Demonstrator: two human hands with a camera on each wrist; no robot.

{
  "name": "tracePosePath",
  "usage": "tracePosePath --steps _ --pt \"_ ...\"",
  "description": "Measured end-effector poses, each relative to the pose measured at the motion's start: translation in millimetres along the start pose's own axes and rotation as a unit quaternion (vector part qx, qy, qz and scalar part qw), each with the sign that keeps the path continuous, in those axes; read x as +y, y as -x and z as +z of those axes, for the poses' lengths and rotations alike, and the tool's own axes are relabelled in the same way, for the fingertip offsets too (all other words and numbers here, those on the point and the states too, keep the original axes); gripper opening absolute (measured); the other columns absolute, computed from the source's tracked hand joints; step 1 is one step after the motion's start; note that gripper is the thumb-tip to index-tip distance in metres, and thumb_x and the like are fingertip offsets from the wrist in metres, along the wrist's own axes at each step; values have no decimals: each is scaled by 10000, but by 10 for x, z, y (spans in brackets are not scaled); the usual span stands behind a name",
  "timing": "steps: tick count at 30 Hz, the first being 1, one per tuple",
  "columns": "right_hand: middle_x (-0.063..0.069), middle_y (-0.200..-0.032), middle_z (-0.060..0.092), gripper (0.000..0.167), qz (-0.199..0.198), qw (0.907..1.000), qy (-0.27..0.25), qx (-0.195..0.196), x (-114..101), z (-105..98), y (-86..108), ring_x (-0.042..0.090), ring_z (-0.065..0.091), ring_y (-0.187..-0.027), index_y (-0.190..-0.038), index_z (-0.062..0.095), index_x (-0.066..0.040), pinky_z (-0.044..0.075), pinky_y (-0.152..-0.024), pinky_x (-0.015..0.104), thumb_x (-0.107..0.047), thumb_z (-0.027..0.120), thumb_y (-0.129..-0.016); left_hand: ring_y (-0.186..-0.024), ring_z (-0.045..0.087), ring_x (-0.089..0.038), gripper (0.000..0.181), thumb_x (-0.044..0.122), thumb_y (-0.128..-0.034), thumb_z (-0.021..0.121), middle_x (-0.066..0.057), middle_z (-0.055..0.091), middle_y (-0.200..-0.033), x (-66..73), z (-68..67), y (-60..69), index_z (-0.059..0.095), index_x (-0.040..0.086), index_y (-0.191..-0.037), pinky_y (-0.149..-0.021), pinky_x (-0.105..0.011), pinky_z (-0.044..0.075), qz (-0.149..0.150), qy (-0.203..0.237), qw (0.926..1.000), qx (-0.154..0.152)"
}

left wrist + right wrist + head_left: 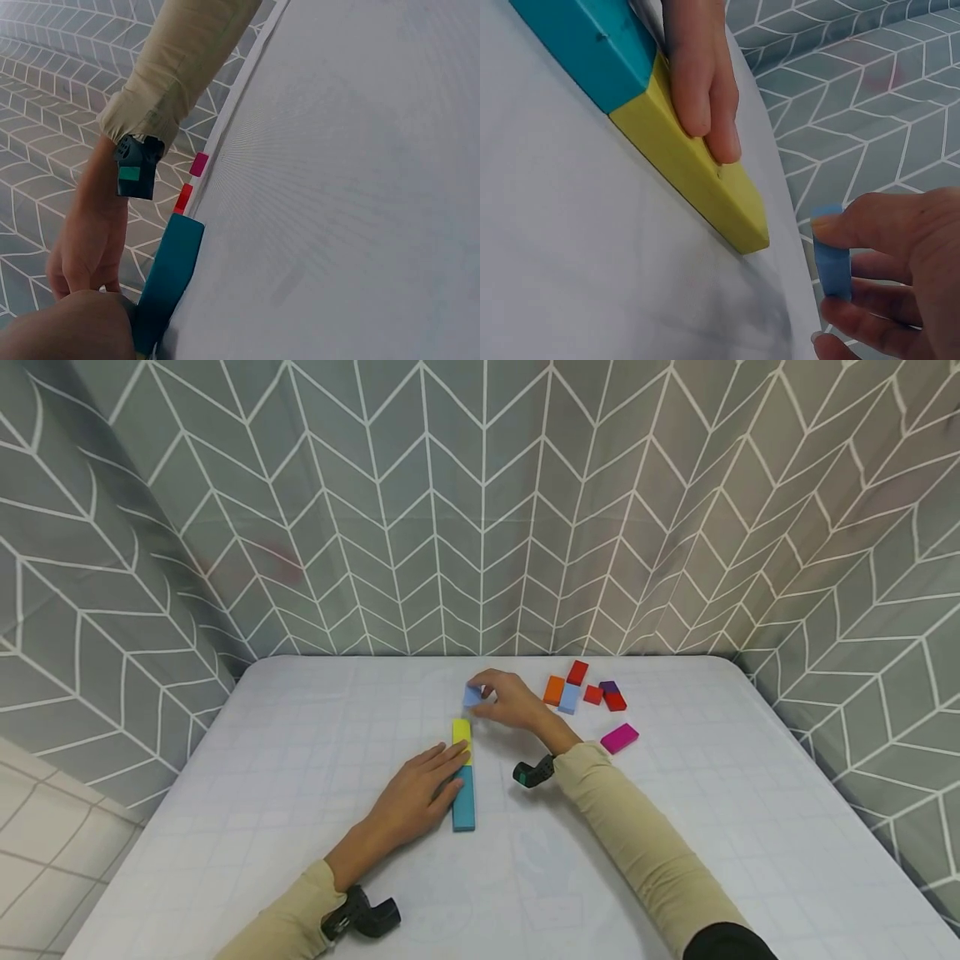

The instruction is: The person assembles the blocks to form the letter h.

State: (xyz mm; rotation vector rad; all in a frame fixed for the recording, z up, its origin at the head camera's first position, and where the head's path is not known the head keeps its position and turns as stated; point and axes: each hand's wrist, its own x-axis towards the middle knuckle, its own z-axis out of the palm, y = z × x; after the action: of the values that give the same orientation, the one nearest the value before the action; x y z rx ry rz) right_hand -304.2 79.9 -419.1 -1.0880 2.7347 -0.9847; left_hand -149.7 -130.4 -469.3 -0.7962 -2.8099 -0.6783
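Note:
A teal block point(464, 802) and a yellow block point(461, 730) lie end to end in a line on the white table. My left hand point(417, 795) rests over them from the left, with outstretched fingertips on the yellow block. Just past the yellow block's far end, my right hand point(512, 702) pinches a small light blue block point(472, 696) between thumb and fingers. In the right wrist view that light blue block point(832, 262) is apart from the yellow block point(697, 172). The left wrist view shows the teal block point(171, 277) beside the left hand.
Right of the right hand sits a loose group: an orange block point(553, 690), another light blue block point(569, 699), several red blocks point(577, 672) and a purple block point(608, 686). A magenta block point(619, 738) lies nearer the right forearm. A patterned grey curtain point(480, 527) stands behind the table.

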Motion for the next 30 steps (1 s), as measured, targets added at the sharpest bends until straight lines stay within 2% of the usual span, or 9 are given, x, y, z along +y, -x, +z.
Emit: tracePosePath --steps 11,14,30 --pt "177 -1332 643 454 -133 9999 -31 5 -21 79 -10 267 650 -1012 -1348 639 62 548 -817 303 -94 755 -938 -1464 403 -348 494 286 -1079 588 -32 444 -1606 -2 7 8 540 75 -1523 -1177 -528 337 19 69 9999 96" --pt "183 -1339 640 454 -142 9999 -22 -17 -27 88 -11 267 649 -1007 -1351 636 66 546 -809 295 -92 753 -942 -1473 391 -334 497 302 -1086 570 -13 429 -1615 2 8 4 528 89 -1534 -1186 -515 325 -33 47 10000 33" --pt "157 -1293 662 434 3 9998 90 -148 -26 130 -48 246 642 -1008 -1385 619 35 547 -826 301 -75 718 -977 -1479 384 -316 495 302 -1089 566 -3 426 -1616 -2 16 6 525 98 -1538 -1189 -506 323 6 39 10000 50"
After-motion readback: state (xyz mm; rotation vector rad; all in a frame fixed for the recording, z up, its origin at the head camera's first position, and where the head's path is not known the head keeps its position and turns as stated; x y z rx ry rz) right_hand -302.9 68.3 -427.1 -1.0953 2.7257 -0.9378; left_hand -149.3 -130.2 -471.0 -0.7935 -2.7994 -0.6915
